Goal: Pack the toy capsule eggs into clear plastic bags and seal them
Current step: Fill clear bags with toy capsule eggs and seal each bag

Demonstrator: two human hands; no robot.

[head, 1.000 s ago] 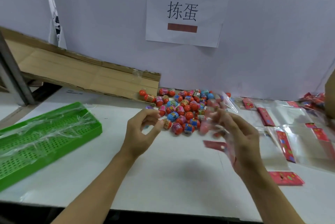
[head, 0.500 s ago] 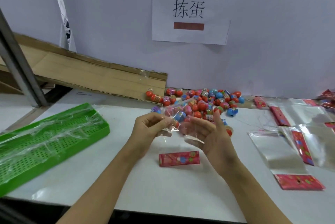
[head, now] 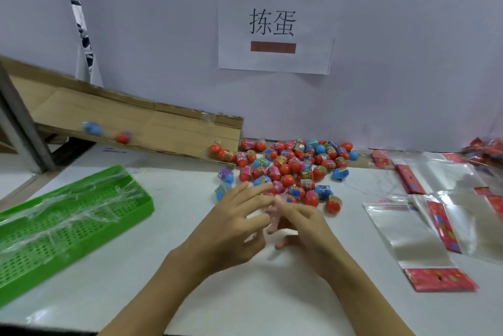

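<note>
A pile of toy capsule eggs point(head: 295, 169), mostly red and blue, lies on the white table against the back wall. Just in front of it my left hand point(head: 234, 229) and my right hand point(head: 304, 226) meet over a clear plastic bag point(head: 272, 220) with a pinkish-red header. Both hands grip the bag, which is blurred and mostly hidden by the fingers. I cannot tell whether any egg is inside it. Two more eggs, one blue point(head: 92, 129) and one red point(head: 123, 137), are on the cardboard ramp.
A green perforated tray point(head: 81, 226) draped with clear film stands at the left. The cardboard ramp point(head: 152, 123) slopes down towards the pile. Several flat clear bags point(head: 408, 235) with red headers point(head: 438, 278) lie at the right. A paper sign point(head: 275, 22) hangs on the wall.
My hands have come together and lowered with the bag between them. Its red header, lying on the table before, is now under my fingers. Two eggs have appeared on the ramp.
</note>
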